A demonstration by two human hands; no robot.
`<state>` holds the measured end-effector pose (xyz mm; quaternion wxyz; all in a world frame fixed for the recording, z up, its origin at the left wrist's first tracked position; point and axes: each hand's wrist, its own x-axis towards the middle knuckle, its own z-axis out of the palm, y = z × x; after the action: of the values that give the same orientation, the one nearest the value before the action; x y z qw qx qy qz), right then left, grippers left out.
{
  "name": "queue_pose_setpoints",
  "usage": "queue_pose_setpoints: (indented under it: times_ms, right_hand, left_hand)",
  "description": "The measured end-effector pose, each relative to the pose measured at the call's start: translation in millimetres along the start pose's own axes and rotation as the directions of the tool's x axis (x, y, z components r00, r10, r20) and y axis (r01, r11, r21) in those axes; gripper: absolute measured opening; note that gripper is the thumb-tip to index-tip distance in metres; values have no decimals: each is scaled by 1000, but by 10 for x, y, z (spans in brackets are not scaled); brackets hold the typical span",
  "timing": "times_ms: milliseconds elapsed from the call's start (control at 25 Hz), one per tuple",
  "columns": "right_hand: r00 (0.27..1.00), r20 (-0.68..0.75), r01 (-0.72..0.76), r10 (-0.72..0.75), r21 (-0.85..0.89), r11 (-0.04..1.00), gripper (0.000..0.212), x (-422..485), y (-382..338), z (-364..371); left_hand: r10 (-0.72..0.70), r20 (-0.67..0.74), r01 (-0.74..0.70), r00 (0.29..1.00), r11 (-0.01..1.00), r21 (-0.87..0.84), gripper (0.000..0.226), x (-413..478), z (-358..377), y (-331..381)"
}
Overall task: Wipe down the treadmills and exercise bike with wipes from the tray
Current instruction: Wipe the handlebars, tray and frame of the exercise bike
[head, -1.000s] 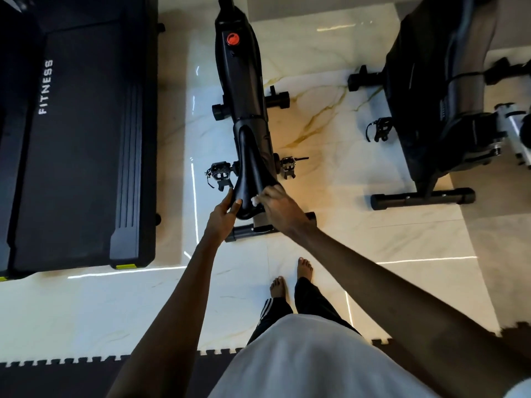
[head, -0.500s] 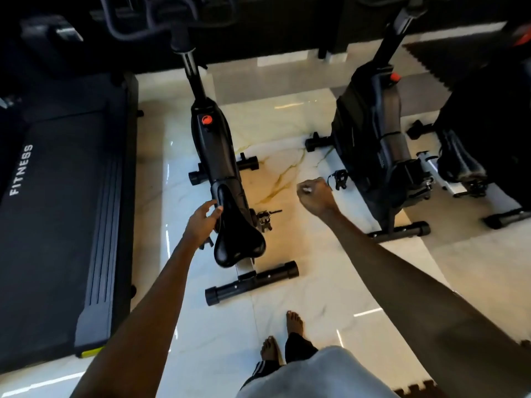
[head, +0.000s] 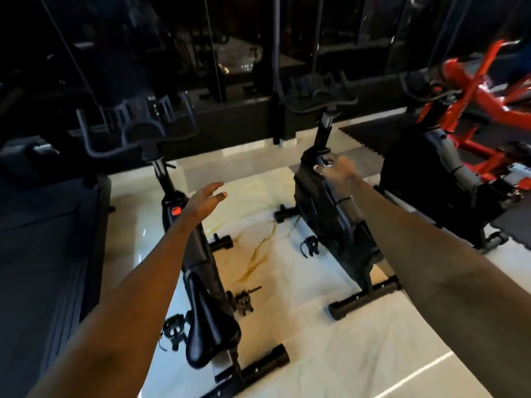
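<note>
A third bike [head: 436, 179] and a red machine [head: 474, 90] stand beyond the right hand [head: 334, 170], on its outer side. The near bike [head: 205, 254] runs under the left forearm. Its saddle [head: 209, 320] is below the elbow, and its handlebars [head: 138, 130] rise ahead of the left hand [head: 205, 199].

The left hand hangs in the air above that bike's frame, just past its red knob [head: 175, 211], with fingers spread and holding nothing. The right hand sits on top of the middle bike [head: 339, 225], fingers curled at the frame's upper end. Whether they pinch a wipe cannot be told. The treadmill [head: 43, 254] lies well to the outside of the left arm.

The bikes stand on a glossy pale marble floor [head: 287, 268]. Dark mats [head: 367, 133] lie beyond the right hand, in front of a dark glass wall [head: 230, 53].
</note>
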<state>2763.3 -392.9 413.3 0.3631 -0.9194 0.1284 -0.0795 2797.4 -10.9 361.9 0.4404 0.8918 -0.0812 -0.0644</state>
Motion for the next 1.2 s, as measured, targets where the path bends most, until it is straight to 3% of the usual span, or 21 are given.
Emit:
queue_pose_setpoints:
  times_ms: [240, 600, 1200]
  right_hand:
    - [992, -118, 48, -51, -27, 998, 34, 509, -256, -986]
    - [983, -142, 114, -114, -4, 993, 30, 1505, -181, -1820]
    - [973, -189, 132, -135, -31, 991, 26, 4325, -109, -1899]
  left_hand:
    - [146, -68, -148, 987, 989, -20, 50, 726, -209, 1061]
    - [253, -99, -251, 962, 967, 32, 51, 1723, 47, 2268]
    - [296, -95, -291, 950, 955, 59, 51, 4470, 130, 2695]
